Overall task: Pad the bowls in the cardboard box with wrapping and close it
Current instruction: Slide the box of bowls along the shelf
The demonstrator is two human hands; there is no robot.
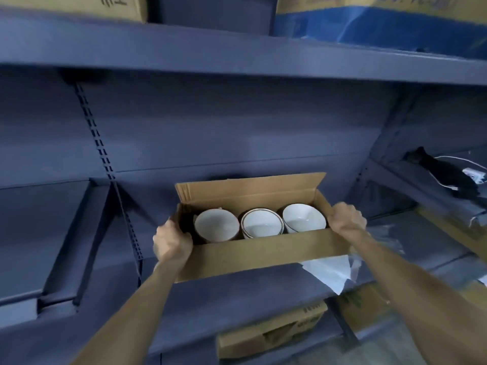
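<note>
The left hand (172, 242) curls its fingers over the left end wall of an open cardboard box (259, 255), while the right hand (346, 218) grips the box's right end, fingers wrapped over the top edge. Both bare forearms reach in from 6 o'clock. The box sits between the two hands at the centre of the view, on or just above a blue-grey metal shelf (237, 293); whether it touches the shelf cannot be told. Its rear flap (247, 189) stands upright at 12 o'clock of the opening. Inside, white bowls (261, 223) lie in a row of three groups, tipped so their open mouths face the camera: a single bowl (217, 225) toward 9 o'clock, a nested stack in the middle, and another bowl (303, 217) toward 3 o'clock. The three groups sit close together, the middle one touching its neighbours. At 4 o'clock of the box, white wrapping (329, 276) lies crumpled on the shelf edge beside clear plastic film (384, 238). Farther out at 3 o'clock, a dark object (445, 175) with a white cord rests on a side shelf. At 6 o'clock, a printed carton (274, 330) stands on the level below. More cartons (79, 6) sit on the upper shelf at 12 o'clock.
</note>
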